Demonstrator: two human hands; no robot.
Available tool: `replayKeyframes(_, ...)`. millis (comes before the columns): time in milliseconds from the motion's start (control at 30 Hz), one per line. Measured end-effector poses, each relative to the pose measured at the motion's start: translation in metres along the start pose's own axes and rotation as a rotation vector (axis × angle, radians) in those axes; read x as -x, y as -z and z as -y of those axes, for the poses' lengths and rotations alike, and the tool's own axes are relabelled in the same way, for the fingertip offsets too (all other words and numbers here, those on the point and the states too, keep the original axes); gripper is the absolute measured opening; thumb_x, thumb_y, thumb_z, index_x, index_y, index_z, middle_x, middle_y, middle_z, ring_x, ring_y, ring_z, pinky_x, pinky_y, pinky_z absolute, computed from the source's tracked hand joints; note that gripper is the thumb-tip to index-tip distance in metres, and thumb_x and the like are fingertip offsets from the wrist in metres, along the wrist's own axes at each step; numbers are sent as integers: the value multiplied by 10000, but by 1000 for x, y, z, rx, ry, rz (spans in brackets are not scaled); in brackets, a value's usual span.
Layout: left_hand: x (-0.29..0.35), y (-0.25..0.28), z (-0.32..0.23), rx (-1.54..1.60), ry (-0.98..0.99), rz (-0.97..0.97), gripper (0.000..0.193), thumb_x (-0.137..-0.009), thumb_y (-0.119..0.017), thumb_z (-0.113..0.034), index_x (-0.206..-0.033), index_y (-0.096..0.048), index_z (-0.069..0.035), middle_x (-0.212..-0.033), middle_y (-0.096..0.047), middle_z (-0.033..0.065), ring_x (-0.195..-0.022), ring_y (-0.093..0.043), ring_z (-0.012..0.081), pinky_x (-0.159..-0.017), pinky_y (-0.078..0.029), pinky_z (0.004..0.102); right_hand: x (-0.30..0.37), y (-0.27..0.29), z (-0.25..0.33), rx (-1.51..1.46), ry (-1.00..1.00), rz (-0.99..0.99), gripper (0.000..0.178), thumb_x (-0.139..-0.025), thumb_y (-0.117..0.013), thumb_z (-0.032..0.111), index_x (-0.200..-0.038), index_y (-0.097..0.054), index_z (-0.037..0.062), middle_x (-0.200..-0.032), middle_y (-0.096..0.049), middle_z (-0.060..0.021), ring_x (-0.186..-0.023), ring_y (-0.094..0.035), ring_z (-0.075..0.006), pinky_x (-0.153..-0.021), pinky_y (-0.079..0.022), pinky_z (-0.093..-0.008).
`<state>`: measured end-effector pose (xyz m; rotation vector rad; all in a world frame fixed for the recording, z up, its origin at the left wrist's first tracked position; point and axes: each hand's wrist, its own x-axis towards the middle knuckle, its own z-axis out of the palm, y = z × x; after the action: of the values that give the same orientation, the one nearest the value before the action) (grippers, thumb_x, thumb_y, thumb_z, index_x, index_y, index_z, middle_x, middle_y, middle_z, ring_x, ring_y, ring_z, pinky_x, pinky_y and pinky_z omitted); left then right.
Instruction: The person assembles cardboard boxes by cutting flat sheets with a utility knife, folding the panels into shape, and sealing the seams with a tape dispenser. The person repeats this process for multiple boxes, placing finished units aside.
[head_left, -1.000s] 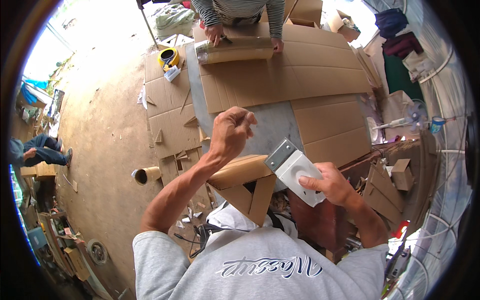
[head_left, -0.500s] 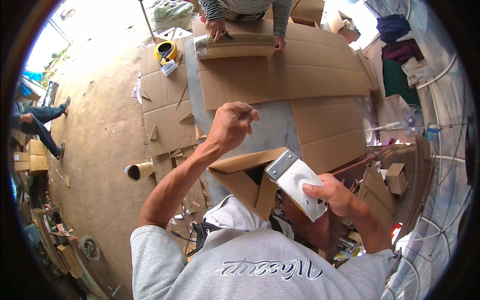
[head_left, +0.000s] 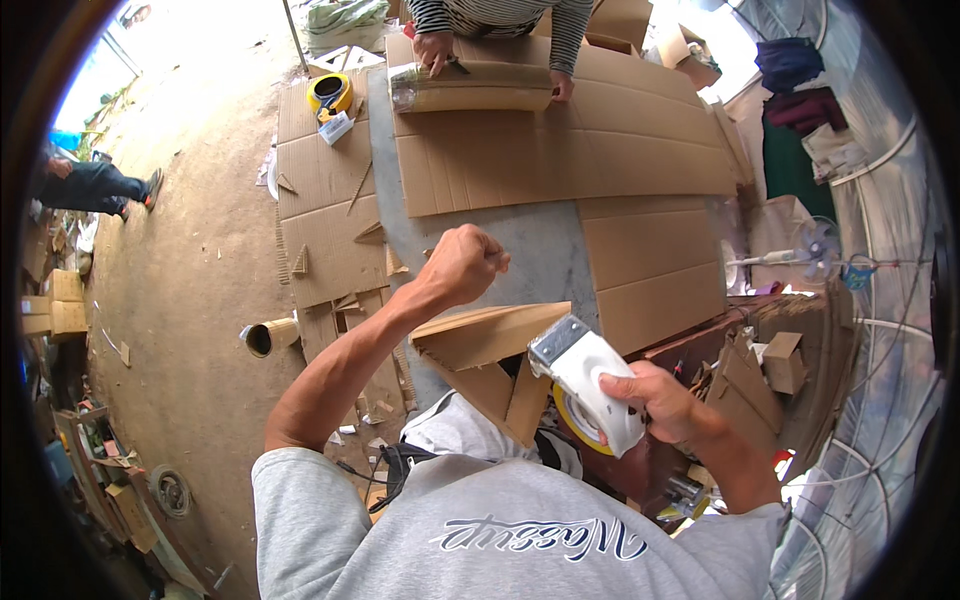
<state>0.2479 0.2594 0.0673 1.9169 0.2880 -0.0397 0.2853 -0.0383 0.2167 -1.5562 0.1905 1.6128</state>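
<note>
My right hand (head_left: 658, 398) grips a white tape dispenser (head_left: 600, 385) with a metal head, and the yellow edge of its tape roll shows beneath. The dispenser's head is close to the right end of a folded, triangular cardboard piece (head_left: 475, 338), which stands at my lap by the table's near edge. My left hand (head_left: 464, 264) is raised above the table, left of the dispenser, its fingers curled closed. Whatever those fingers may hold is hidden.
Opposite me, a person in striped sleeves has a dark tool in one hand over a cardboard roll (head_left: 470, 88). It lies on large cardboard sheets (head_left: 640, 150). A yellow tape roll (head_left: 330, 93) and cardboard scraps (head_left: 300, 262) lie left; a fan (head_left: 815, 245) stands right.
The dispenser has tilted and shifted slightly, so its yellow tape roll now shows. My left hand has moved a little down and left. At the far left, a walking person has moved.
</note>
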Motion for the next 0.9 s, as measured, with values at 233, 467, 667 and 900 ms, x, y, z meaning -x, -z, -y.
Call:
replayKeyframes(233, -4, -11, 23, -33, 38, 123, 211, -926, -698, -125, -879, -731, 77, -634, -549, 131, -621, -500, 135, -599, -479, 372, -5, 7, -16, 20, 28, 3, 554, -1017, -687, 410, -1258, -657, -87, -1087, -728, -148, -952, -717, -208, -813, -573, -362)
replayKeyframes(467, 0, -23, 27, -168, -32, 305, 225, -884, -702, -173, -851, -763, 41, -626, -635, 172, -584, -603, 181, -589, -516, 385, -17, 14, -25, 3, 29, -71, 539, -1009, -702, 398, -1235, -674, -90, -1103, -740, -156, -952, -733, -228, -803, -578, -375)
replayKeyframes(667, -6, -20, 8, -407, 24, 417, 350, -892, -753, -359, -883, -812, -15, -788, -748, 202, -717, -741, 313, -668, -575, 422, -22, 20, -30, 13, 13, -67, 513, -1015, -698, 357, -1252, -674, -97, -1152, -751, -188, -997, -752, -265, -895, -586, -399)
replayKeyframes(900, -7, -30, 62, -769, 14, 506, 346, -927, -709, -385, -1015, -831, -75, -966, -785, 196, -885, -761, 347, -780, -598, 427, -26, 23, -38, 33, 58, -72, 489, -991, -739, 399, -1128, -733, -70, -1031, -764, -145, -891, -753, -238, -779, -592, -378)
